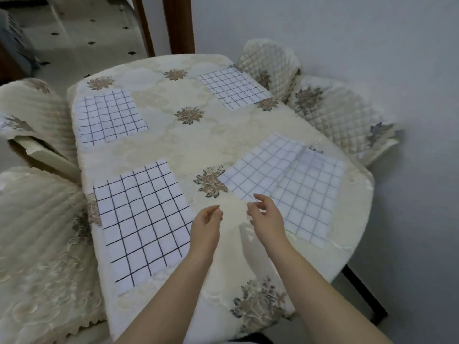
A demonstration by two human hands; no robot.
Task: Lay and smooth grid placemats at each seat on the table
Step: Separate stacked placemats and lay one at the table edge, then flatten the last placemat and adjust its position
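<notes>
A flat placemat [141,219] lies just left of the left hand [207,219], with a second placemat [110,117] beyond it. Both hands hover over the tablecloth [173,145], fingers loosely curled, holding nothing. A half-folded placemat [308,192] lies just beyond the right hand [263,214], and a fourth placemat [233,88] farther off.

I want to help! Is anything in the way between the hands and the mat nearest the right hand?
No, nothing visible. The right hand hovers at the near right placemat's edge, the left hand beside it, with only bare tablecloth between them.
</notes>
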